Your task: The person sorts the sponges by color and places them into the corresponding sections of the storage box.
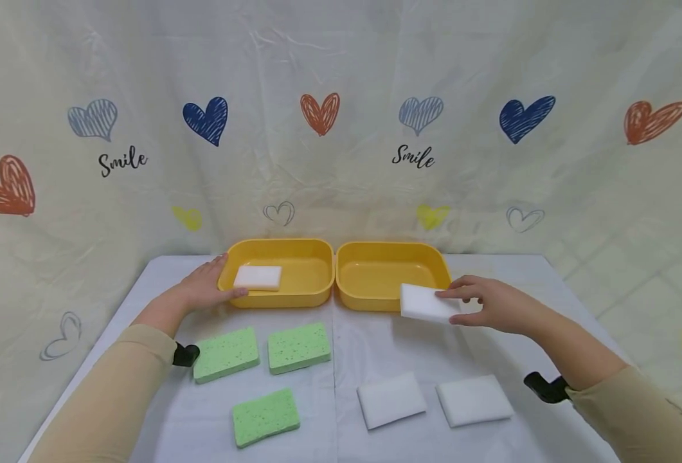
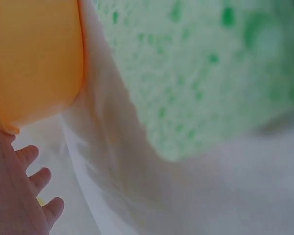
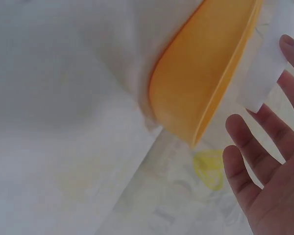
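My right hand (image 1: 493, 305) pinches a white sponge (image 1: 424, 303) between thumb and fingers, at the front right corner of the right yellow tray (image 1: 375, 302). In the right wrist view the same white block (image 3: 269, 63) stands above the tray's rim, while the lower fingers are spread. My left hand (image 1: 204, 286) rests against the left side of the left yellow tray (image 1: 294, 299), its thumb at the front rim. Its fingers (image 2: 40, 180) look extended beside the tray in the left wrist view. Inside that tray lies another white sponge (image 1: 258, 278).
Nearer to me on the white-covered table (image 1: 341, 444) lie green sponges (image 1: 226, 354), (image 1: 299, 348), (image 1: 266, 417) on the left. Two white sponges (image 1: 391, 400), (image 1: 474, 400) lie on the right. A curtain (image 1: 352, 186) printed with hearts hangs behind the trays.
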A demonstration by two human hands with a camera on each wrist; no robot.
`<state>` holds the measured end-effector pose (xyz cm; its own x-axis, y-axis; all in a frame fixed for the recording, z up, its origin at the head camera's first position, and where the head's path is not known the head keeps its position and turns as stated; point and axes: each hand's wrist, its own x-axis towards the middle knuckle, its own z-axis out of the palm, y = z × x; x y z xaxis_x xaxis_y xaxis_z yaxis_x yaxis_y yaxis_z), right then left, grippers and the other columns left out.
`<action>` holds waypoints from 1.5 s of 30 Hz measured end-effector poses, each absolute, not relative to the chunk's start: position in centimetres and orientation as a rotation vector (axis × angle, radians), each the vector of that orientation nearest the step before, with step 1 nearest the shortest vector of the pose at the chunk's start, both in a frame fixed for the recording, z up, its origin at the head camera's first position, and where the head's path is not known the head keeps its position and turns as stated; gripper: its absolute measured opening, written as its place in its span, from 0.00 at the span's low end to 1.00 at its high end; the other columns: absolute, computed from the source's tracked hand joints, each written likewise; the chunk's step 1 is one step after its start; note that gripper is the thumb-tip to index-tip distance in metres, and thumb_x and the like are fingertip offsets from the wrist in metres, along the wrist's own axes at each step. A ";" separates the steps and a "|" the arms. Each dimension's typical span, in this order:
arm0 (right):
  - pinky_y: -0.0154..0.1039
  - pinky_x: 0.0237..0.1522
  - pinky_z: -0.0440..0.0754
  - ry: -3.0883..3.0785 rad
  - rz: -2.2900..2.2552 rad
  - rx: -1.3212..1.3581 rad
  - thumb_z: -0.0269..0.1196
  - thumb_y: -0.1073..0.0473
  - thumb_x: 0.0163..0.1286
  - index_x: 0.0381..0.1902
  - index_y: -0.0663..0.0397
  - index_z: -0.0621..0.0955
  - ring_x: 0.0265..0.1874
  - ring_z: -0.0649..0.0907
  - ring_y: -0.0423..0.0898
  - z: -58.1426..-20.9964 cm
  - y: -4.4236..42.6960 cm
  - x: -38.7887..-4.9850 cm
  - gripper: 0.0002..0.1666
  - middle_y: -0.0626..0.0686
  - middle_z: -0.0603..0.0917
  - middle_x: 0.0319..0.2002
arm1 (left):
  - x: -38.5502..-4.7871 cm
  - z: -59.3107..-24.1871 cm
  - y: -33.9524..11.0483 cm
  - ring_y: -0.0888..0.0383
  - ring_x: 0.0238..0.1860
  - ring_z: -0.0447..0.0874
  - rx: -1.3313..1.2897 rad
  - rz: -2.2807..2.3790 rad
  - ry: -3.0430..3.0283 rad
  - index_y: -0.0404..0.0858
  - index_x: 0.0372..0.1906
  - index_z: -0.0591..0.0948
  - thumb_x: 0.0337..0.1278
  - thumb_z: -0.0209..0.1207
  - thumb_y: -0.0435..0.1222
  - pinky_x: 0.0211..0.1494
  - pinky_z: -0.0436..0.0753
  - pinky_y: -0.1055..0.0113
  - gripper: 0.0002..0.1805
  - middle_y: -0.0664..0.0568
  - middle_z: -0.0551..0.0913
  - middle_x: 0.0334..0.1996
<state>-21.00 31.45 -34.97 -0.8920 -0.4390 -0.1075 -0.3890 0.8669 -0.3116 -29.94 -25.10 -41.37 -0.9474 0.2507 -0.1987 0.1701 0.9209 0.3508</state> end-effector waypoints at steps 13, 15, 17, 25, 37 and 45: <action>0.56 0.57 0.78 2.838 -0.377 -0.647 0.69 0.37 0.61 0.62 0.33 0.81 0.55 0.78 0.55 -34.1 24.8 -25.0 0.31 0.54 0.77 0.62 | -29.6 -41.1 -25.0 0.29 0.75 0.41 0.311 0.506 2.836 0.27 0.77 0.39 0.56 0.53 0.70 0.74 0.46 0.34 0.65 0.30 0.42 0.77; 0.54 0.58 0.78 2.827 -0.391 -0.652 0.70 0.38 0.62 0.62 0.32 0.81 0.55 0.78 0.54 -34.1 23.4 -25.6 0.30 0.53 0.76 0.62 | -29.6 -41.1 -25.0 0.29 0.75 0.41 0.303 0.503 2.833 0.27 0.77 0.38 0.56 0.53 0.71 0.74 0.46 0.34 0.66 0.30 0.42 0.77; 0.52 0.57 0.79 2.816 -0.399 -0.675 0.70 0.39 0.62 0.62 0.32 0.81 0.54 0.79 0.53 -34.0 21.8 -26.3 0.30 0.52 0.77 0.62 | -29.7 -41.1 -25.0 0.29 0.75 0.41 0.297 0.500 2.830 0.27 0.77 0.38 0.57 0.53 0.70 0.74 0.46 0.34 0.65 0.30 0.42 0.77; 0.44 0.51 0.80 2.784 -0.439 -0.743 0.70 0.42 0.63 0.62 0.31 0.81 0.51 0.79 0.50 -33.7 16.9 -28.7 0.29 0.48 0.77 0.59 | -29.6 -40.9 -25.1 0.28 0.74 0.42 0.314 0.497 2.828 0.26 0.77 0.39 0.58 0.54 0.68 0.73 0.48 0.34 0.64 0.28 0.43 0.76; 0.45 0.61 0.74 2.765 -0.338 -0.851 0.68 0.40 0.64 0.62 0.31 0.81 0.55 0.77 0.49 -33.4 12.3 -31.6 0.27 0.47 0.77 0.60 | -29.8 -41.4 -25.4 0.29 0.74 0.42 0.310 0.541 2.835 0.26 0.77 0.39 0.57 0.55 0.68 0.73 0.47 0.34 0.64 0.29 0.43 0.77; 0.45 0.60 0.74 2.744 -0.136 -0.846 0.67 0.42 0.66 0.62 0.31 0.81 0.52 0.77 0.47 -33.6 8.9 -32.9 0.26 0.48 0.79 0.56 | -29.9 -41.4 -25.3 0.30 0.75 0.43 0.346 0.532 2.850 0.26 0.77 0.40 0.57 0.55 0.68 0.74 0.48 0.36 0.64 0.30 0.44 0.77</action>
<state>-32.92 8.87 -33.58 -0.7947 -0.5641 -0.2242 -0.5391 0.8256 -0.1665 -29.91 -25.35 -41.38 -0.9477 0.2686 -0.1722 0.1884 0.9068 0.3772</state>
